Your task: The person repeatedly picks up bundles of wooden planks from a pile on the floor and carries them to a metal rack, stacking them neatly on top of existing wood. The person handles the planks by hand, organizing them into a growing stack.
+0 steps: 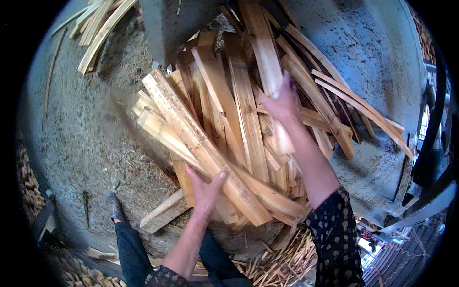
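Note:
A big heap of rough-sawn wooden boards (246, 129) lies in front of me, ends pointing many ways. My right hand (284, 103) grips the near end of a long pale board (265, 52), thumb on its left side and fingers on its right. This board slants away toward the back of the heap. Lower left, my left hand (205, 191) is closed against a couple of bark-flecked boards (198, 138) lying slantwise over the pile. Its thumb presses the near edge; part of its fingers is hidden beneath the wood.
Grey metal panels (377, 57) rise behind and to the right of the heap. More strips (103, 33) lie at the far left on the dirty floor (95, 143). Thin sticks (282, 265) are piled near my legs. Slats (363, 107) jut out to the right.

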The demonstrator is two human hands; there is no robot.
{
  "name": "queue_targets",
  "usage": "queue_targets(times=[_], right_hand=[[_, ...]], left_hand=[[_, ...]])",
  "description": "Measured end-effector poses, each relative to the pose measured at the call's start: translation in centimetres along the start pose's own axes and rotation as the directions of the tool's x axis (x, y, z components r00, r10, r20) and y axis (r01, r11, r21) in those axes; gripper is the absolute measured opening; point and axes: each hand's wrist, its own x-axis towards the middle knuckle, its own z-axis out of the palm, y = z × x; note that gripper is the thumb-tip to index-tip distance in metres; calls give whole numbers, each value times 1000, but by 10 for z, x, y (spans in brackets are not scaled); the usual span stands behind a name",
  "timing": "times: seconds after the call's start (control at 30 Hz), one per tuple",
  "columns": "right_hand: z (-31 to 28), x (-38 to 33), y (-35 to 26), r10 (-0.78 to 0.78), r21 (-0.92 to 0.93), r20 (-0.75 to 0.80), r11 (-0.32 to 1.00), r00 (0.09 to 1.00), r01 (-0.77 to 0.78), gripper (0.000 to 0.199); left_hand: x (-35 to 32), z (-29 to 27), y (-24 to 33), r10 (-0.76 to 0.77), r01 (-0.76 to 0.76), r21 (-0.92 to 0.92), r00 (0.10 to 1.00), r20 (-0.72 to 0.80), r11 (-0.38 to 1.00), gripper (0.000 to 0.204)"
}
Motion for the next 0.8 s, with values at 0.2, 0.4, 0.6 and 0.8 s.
queue_targets(times=[0.2,0.4,0.6,0.8], right_hand=[[17,-116,84,-197,343,229,933,953,110,85],[13,-191,121,-469,9,153,881,870,473,73],[27,-145,102,-320,335,46,897,946,287,44],[-3,-57,63,-560,-388,-278,809,781,442,55]], left_hand=[[-3,-11,-2,-60,56,-90,997,-41,994,97],[-7,-14,-12,-165,164,-326,986,26,931,77],[11,-37,-48,-157,196,-373,979,133,907,68],[12,-34,-41,-151,168,-281,985,82,945,59]])
